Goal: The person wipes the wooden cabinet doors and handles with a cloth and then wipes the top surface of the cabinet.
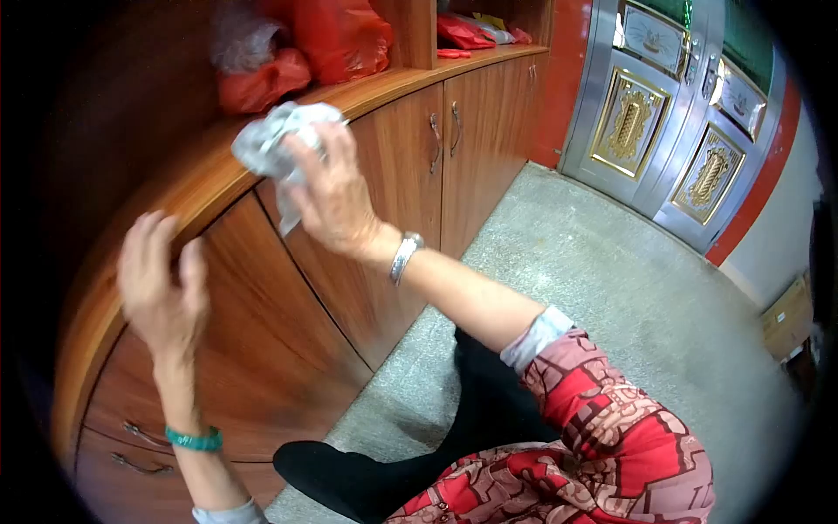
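My right hand (336,192) is closed around a crumpled pale grey-white cloth (271,140), which lies against the front edge of the wooden cabinet's top (209,179). A corner of the cloth hangs down in front of a cabinet door. A silver bracelet circles my right wrist. To the left, my left hand (161,284) is raised by the cabinet edge, fingers stretched and thumb apart, with nothing in it. Whether it touches the edge I cannot tell. A green bangle (194,439) sits on that wrist.
Red plastic bags (345,39) and a clear bag (247,42) stand on the cabinet shelf, behind the cloth. Cabinet doors with metal handles (435,142) face the speckled floor (559,253). Metal double doors (637,122) stand at the back right; a cardboard box (786,319) is at far right.
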### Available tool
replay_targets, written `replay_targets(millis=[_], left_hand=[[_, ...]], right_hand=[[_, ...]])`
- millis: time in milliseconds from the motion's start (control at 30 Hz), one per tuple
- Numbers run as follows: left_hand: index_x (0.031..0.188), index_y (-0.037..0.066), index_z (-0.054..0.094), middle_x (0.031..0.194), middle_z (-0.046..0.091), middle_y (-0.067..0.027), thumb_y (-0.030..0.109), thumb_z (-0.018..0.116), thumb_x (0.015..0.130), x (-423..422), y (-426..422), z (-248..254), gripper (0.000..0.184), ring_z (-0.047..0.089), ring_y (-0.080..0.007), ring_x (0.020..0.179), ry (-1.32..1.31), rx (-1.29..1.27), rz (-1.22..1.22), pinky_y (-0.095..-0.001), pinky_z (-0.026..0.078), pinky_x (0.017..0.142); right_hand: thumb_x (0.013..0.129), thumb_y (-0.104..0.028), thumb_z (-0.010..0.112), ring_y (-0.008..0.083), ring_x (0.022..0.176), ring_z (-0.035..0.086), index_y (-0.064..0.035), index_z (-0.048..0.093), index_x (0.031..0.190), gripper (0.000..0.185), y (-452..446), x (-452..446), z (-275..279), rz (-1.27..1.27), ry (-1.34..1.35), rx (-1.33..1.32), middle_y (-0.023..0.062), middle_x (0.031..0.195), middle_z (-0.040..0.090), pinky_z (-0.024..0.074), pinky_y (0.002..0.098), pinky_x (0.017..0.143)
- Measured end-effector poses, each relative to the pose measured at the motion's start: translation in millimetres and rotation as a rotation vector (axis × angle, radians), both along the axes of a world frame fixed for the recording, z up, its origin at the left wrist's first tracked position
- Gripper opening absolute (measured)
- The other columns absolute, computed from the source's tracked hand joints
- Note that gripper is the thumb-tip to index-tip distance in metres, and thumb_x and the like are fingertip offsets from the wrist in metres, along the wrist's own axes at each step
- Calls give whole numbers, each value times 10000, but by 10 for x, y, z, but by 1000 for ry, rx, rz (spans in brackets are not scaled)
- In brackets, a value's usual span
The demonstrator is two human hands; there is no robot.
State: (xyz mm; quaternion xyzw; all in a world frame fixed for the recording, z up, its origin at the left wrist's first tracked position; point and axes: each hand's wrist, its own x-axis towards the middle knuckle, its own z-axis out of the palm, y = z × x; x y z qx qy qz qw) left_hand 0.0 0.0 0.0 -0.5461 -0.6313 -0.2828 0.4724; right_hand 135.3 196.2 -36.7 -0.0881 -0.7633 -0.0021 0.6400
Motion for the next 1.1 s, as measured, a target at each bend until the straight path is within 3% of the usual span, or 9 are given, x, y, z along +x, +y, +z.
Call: replay_targets(millis=[67,200,233,367,567,700,833,933,1100], left_hand=[[1079,36,591,1147,587,-144,174,650,791,156,306,61,325,532,-312,1112,22,-46,-12,-413,409,939],[1198,44,526,1160,580,-140,299,614,848,448,1224,321,442,537,-311,1090,97,-367,15,-419,424,893],[1198,44,526,1160,580,-140,299,614,848,475,1340,363,442,537,-311,1090,123,-386,28,-419,424,893],[1237,37,489,1141,576,-155,413,602,857,558,1716,418,547,546,-322,1046,178,-605,133,-432,447,841],[1270,45,463,1140,569,-162,469,583,864,588,1840,403,600,565,-331,1023,166,-649,241,-412,495,812],[1233,45,500,1098,592,-150,422,633,831,685,1890,354,567,581,-322,973,145,-600,291,-404,496,795],[1228,62,515,1127,599,-133,398,628,833,680,1934,341,530,589,-310,995,160,-595,340,-388,500,815],[1230,65,514,1123,600,-132,384,630,833,676,1925,348,522,584,-315,1006,138,-599,326,-398,495,824],[1264,115,491,1152,583,-133,442,587,870,698,1914,377,521,587,-306,1037,91,-647,348,-404,496,833]], right_hand=[[739,-127,680,395,1128,441,-154,505,1152,450,-127,-56,-12,38,28,106,138,1125,463,525,430,762],[793,-162,622,293,1003,533,-209,531,1079,304,711,121,-228,-77,117,93,75,1031,509,540,371,673],[694,-128,696,338,995,529,-166,523,1085,429,896,173,-305,-67,150,61,109,1080,513,521,414,756],[790,-157,620,330,975,521,-158,510,1095,324,1520,451,-808,-249,258,-341,112,1050,508,531,415,678],[717,-44,671,366,1025,495,-92,461,1154,487,1904,573,-2316,-279,454,-973,171,1029,510,401,448,890],[700,18,603,346,1074,502,-76,474,1145,473,1905,654,-2453,-134,460,-1463,175,1061,553,411,416,902],[758,-6,620,321,1017,536,-21,503,1108,370,1659,635,-1557,-57,378,-1038,181,1060,558,450,409,846],[751,-91,686,298,918,540,-77,532,1098,380,1419,602,-839,205,386,-878,152,983,515,477,385,734],[740,-151,709,279,924,537,-145,519,1116,421,1482,453,-975,73,291,-492,106,991,508,526,370,661]])
